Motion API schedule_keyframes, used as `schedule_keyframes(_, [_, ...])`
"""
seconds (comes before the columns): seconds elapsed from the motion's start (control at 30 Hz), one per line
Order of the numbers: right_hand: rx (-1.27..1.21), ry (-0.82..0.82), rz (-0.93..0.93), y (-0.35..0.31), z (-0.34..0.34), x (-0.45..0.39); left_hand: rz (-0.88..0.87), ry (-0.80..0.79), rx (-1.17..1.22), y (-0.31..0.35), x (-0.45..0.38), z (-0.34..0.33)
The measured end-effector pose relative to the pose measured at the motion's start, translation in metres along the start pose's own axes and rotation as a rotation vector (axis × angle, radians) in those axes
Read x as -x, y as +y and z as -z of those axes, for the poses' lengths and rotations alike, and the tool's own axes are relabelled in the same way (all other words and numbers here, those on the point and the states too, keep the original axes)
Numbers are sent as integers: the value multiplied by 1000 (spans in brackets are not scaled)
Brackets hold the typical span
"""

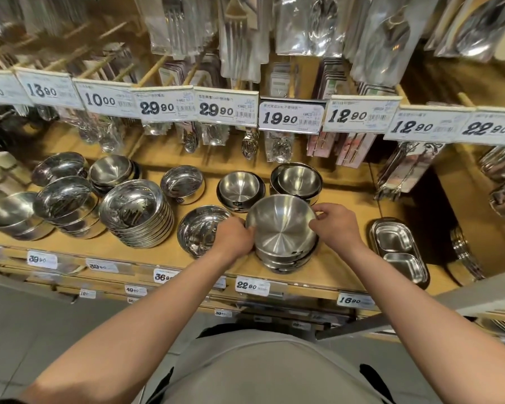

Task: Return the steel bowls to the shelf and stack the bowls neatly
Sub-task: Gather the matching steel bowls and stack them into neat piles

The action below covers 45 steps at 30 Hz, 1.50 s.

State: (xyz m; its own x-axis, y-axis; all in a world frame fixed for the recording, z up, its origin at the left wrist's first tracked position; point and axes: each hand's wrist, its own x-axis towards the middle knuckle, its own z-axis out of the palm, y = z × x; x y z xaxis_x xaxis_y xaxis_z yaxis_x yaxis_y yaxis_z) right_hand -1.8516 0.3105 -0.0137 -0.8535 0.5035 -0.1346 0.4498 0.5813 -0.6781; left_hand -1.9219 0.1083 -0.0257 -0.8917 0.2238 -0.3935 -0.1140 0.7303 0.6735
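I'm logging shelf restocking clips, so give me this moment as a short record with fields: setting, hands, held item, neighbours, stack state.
setting: wooden store shelf with price tags
left hand: grips left rim of top bowl
right hand: grips right rim of top bowl
held item: top bowl, brushed steel, tilted
stack: bowl stack beneath it, same type
neighbours: shiny bowl to the left, divided tray to the right
stack state: top bowl not yet level
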Motion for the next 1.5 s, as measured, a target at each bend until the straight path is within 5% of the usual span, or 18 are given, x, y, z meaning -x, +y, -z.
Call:
schedule_keyframes(0.43, [-50, -14, -55, 15, -2, 8, -57, 82, 108, 4, -6, -2])
schedule_keyframes(0.93, [-189, -116, -249, 13, -9, 20, 6, -29, 137, 9, -5, -3])
schedule_keyframes(1.3, [-595, -50, -432, 23, -33, 47, -47, -95, 146, 11, -24, -1])
schedule_keyframes(1.5, [-617, -99, -484, 28, -31, 44, -4, -125, 243, 3, -31, -3])
